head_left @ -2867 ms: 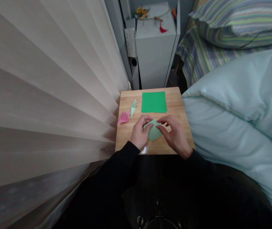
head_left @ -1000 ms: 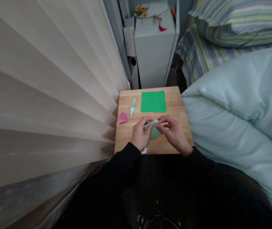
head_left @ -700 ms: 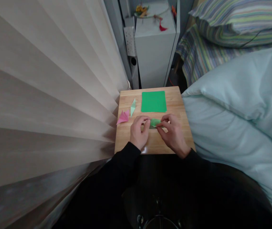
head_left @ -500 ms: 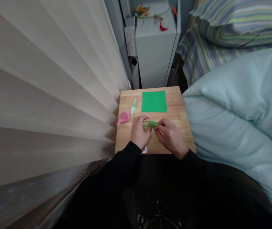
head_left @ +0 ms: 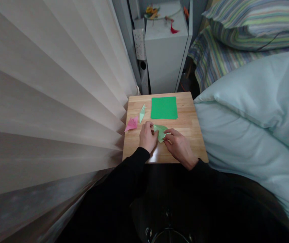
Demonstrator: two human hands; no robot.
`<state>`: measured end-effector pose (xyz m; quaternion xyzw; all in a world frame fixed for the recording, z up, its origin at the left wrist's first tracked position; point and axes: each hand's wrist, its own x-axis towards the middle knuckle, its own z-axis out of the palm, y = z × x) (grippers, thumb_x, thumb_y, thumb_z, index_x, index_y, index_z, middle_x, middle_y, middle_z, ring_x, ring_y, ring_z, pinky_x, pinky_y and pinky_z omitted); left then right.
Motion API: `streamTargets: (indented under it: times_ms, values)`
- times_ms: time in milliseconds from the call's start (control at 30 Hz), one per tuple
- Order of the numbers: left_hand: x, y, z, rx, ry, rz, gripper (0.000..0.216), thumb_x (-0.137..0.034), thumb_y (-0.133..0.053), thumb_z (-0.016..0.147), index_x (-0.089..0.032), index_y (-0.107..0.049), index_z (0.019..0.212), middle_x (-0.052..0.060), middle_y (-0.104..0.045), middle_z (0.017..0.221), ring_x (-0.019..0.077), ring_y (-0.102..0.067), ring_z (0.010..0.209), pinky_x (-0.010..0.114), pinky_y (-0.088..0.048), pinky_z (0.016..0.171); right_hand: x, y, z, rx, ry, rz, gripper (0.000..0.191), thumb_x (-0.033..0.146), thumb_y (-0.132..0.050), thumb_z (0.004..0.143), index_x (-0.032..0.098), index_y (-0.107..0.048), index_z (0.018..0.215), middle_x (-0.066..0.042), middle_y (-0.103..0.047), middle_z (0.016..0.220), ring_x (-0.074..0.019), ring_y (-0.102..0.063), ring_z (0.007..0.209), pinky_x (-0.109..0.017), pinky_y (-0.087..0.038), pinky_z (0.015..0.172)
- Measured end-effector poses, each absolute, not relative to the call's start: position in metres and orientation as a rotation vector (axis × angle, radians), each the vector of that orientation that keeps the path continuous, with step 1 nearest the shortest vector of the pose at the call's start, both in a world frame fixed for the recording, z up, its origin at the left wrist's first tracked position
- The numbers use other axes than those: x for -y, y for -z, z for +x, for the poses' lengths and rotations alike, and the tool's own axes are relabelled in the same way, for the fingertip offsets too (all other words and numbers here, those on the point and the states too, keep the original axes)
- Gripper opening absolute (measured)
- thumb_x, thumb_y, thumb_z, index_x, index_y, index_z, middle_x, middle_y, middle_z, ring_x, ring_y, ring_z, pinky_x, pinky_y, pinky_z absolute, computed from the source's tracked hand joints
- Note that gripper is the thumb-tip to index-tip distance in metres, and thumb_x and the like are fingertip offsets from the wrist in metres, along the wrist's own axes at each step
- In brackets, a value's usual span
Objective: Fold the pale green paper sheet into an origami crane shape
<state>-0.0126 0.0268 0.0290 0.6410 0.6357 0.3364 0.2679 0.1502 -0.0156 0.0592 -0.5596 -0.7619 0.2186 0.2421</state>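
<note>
A partly folded piece of light green origami paper [head_left: 160, 132] is held between my hands, low over the front half of a small wooden table [head_left: 190, 141]. My left hand [head_left: 148, 136] pinches its left side with thumb and fingers. On the other side, my right hand [head_left: 178, 145] grips the right edge between thumb and fingertips. Beyond my hands lies a stack of green square paper [head_left: 164, 108]. To the left are a pale green folded paper figure [head_left: 141, 114] and a pink folded paper figure [head_left: 131, 124].
Pleated curtains [head_left: 58, 101] border the table on the left. A bed with a pale blue quilt [head_left: 248, 118] is close on the right. Behind the table stands a white cabinet [head_left: 166, 60] with small ornaments on top. Striped pillows [head_left: 256, 25] lie at the upper right.
The light green paper has gone from a narrow, edge-on shape to a wider face turned toward me. My right hand's fingers have shifted slightly down along its edge.
</note>
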Motion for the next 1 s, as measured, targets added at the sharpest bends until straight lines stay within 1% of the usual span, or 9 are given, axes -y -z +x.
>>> streamTargets:
  times_ms: [267, 367, 467, 567, 667, 733, 833, 900, 1000]
  values:
    - [-0.017, -0.038, -0.008, -1.723, -0.882, 1.994, 0.036, 0.000, -0.054, 0.082, -0.022, -0.049, 0.110, 0.012, -0.049, 0.127, 0.0248, -0.060, 0.116, 0.043, -0.056, 0.098, 0.015, -0.052, 0.147, 1.912, -0.710, -1.591, 0.018, 0.009, -0.064, 0.087, 0.021, -0.074, 0.078, -0.009, -0.074, 0.117, -0.0226, -0.071, 0.095, -0.036, -0.057, 0.084]
    - [-0.014, -0.043, -0.009, -1.648, -0.740, 2.181, 0.031, -0.001, -0.052, 0.086, -0.019, -0.056, 0.110, 0.016, -0.040, 0.148, 0.0288, -0.052, 0.135, 0.048, -0.051, 0.109, 0.014, -0.050, 0.147, 1.871, -0.726, -1.585, 0.018, 0.007, -0.064, 0.085, 0.020, -0.074, 0.078, -0.008, -0.075, 0.114, -0.0229, -0.071, 0.096, -0.037, -0.056, 0.086]
    - [-0.012, -0.047, -0.011, -1.668, -0.561, 2.357, 0.032, -0.007, -0.060, 0.086, -0.019, -0.063, 0.115, 0.016, -0.038, 0.156, 0.0360, -0.038, 0.147, 0.057, -0.041, 0.118, 0.013, -0.049, 0.148, 1.838, -0.739, -1.585, 0.019, 0.007, -0.064, 0.084, 0.021, -0.072, 0.075, -0.008, -0.075, 0.112, -0.0218, -0.070, 0.091, -0.037, -0.056, 0.086]
    - [-0.010, -0.050, -0.010, -1.798, -0.425, 2.406, 0.040, -0.013, -0.066, 0.086, -0.024, -0.065, 0.125, 0.014, -0.040, 0.160, 0.0414, -0.034, 0.148, 0.064, -0.037, 0.117, 0.013, -0.050, 0.149, 1.824, -0.755, -1.589, 0.018, 0.007, -0.064, 0.084, 0.021, -0.072, 0.075, -0.008, -0.074, 0.111, -0.0189, -0.069, 0.083, -0.036, -0.056, 0.083]
    - [-0.009, -0.050, -0.010, -1.839, -0.347, 2.398, 0.049, -0.016, -0.068, 0.086, -0.023, -0.063, 0.134, 0.016, -0.036, 0.164, 0.0442, -0.030, 0.150, 0.066, -0.033, 0.117, 0.013, -0.053, 0.153, 1.839, -0.772, -1.579, 0.012, 0.011, -0.067, 0.086, 0.019, -0.071, 0.078, -0.009, -0.072, 0.110, -0.0181, -0.067, 0.080, -0.035, -0.056, 0.080]
    - [-0.008, -0.048, -0.010, -1.824, -0.301, 2.391, 0.054, -0.014, -0.066, 0.086, -0.023, -0.060, 0.140, 0.016, -0.035, 0.165, 0.0443, -0.029, 0.151, 0.067, -0.030, 0.118, 0.012, -0.057, 0.156, 1.844, -0.750, -1.577, 0.011, 0.023, -0.069, 0.091, 0.019, -0.071, 0.081, -0.009, -0.070, 0.105, -0.0184, -0.066, 0.077, -0.035, -0.055, 0.076]
    - [-0.008, -0.046, -0.011, -1.781, -0.220, 2.386, 0.059, -0.011, -0.057, 0.090, -0.026, -0.055, 0.147, 0.016, -0.040, 0.162, 0.0435, -0.033, 0.149, 0.068, -0.032, 0.115, 0.011, -0.063, 0.162, 1.834, -0.573, -1.598, 0.024, 0.041, -0.066, 0.096, 0.019, -0.070, 0.085, -0.010, -0.068, 0.097, -0.0219, -0.065, 0.078, -0.038, -0.054, 0.073]
    - [-0.008, -0.045, -0.010, -1.750, -0.155, 2.386, 0.061, -0.009, -0.051, 0.093, -0.028, -0.053, 0.150, 0.017, -0.046, 0.158, 0.0433, -0.038, 0.145, 0.068, -0.035, 0.112, 0.010, -0.068, 0.163, 1.855, -0.410, -1.575, 0.022, 0.039, -0.062, 0.098, 0.020, -0.070, 0.089, -0.012, -0.067, 0.098, -0.0267, -0.065, 0.089, -0.043, -0.054, 0.080]
    - [-0.008, -0.044, -0.007, -1.717, -0.064, 2.402, 0.059, -0.010, -0.047, 0.096, -0.035, -0.055, 0.149, 0.014, -0.049, 0.157, 0.0423, -0.042, 0.145, 0.070, -0.037, 0.110, 0.011, -0.072, 0.160, 1.966, -0.297, -1.426, 0.018, 0.025, -0.054, 0.102, 0.019, -0.070, 0.097, -0.014, -0.069, 0.104, -0.0298, -0.063, 0.102, -0.047, -0.053, 0.091]
